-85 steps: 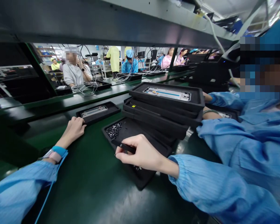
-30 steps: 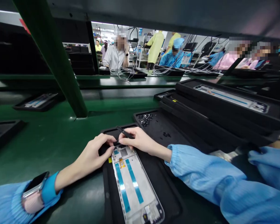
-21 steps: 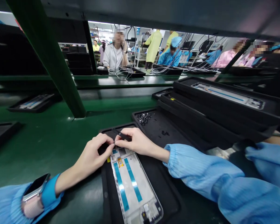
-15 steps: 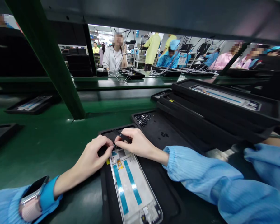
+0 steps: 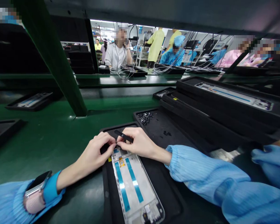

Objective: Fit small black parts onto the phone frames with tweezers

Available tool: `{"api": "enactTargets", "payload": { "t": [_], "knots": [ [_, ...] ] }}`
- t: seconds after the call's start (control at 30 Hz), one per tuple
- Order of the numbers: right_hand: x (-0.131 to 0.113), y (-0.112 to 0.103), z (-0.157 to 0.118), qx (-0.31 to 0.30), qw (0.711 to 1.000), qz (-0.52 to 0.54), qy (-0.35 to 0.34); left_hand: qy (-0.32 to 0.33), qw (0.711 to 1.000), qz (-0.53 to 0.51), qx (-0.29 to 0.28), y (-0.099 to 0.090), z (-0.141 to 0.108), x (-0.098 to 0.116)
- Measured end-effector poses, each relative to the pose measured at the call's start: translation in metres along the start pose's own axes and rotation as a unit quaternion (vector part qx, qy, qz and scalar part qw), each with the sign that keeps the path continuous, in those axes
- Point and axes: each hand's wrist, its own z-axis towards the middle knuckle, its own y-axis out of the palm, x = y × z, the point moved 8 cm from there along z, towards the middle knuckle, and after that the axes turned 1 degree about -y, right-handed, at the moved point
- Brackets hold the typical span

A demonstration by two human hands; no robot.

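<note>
A silver phone frame (image 5: 128,169) with two blue adhesive strips and a small orange flex cable lies in a black foam tray (image 5: 168,189) in front of me. Over the frame's far end, my left hand (image 5: 101,147) pinches with thumb and index finger; whatever is between the tips is too small to make out. My right hand (image 5: 138,141) meets it there, fingertips nearly touching the left ones. Black tweezers (image 5: 123,136) lie across the right hand's fingers, held in its grip. The fingers hide the top edge of the frame.
Beside the work tray, another black tray (image 5: 151,124) holds a heap of small dark parts. Stacked trays (image 5: 224,105) stand on the right, the top one carrying another phone frame (image 5: 235,95). A green post (image 5: 53,59) rises at left. A co-worker's blue sleeve (image 5: 273,165) shows at right.
The view has shifted slightly. Both hands stay together at the frame's far end, and the tweezers in the right hand now show more clearly.
</note>
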Motion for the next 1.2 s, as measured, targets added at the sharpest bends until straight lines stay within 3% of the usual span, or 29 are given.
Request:
{"api": "enactTargets", "payload": {
  "t": [0.23, 0.53, 0.9, 1.2],
  "knots": [
    [0.005, 0.005, 0.003, -0.041, 0.999, -0.026, 0.001, 0.029, 0.999, 0.016, -0.006, -0.004, -0.011, -0.004],
    [0.004, 0.008, 0.003, -0.057, 0.998, -0.026, -0.005, 0.028, 0.999, 0.029, -0.032, 0.001, -0.008, -0.003],
    [0.005, 0.009, 0.002, -0.072, 0.997, -0.024, -0.009, 0.034, 0.999, 0.030, -0.019, -0.001, -0.007, 0.001],
    [0.009, 0.008, 0.002, -0.066, 0.997, -0.019, 0.028, 0.012, 1.000, 0.013, 0.001, -0.001, -0.002, 0.003]
  ]
}}
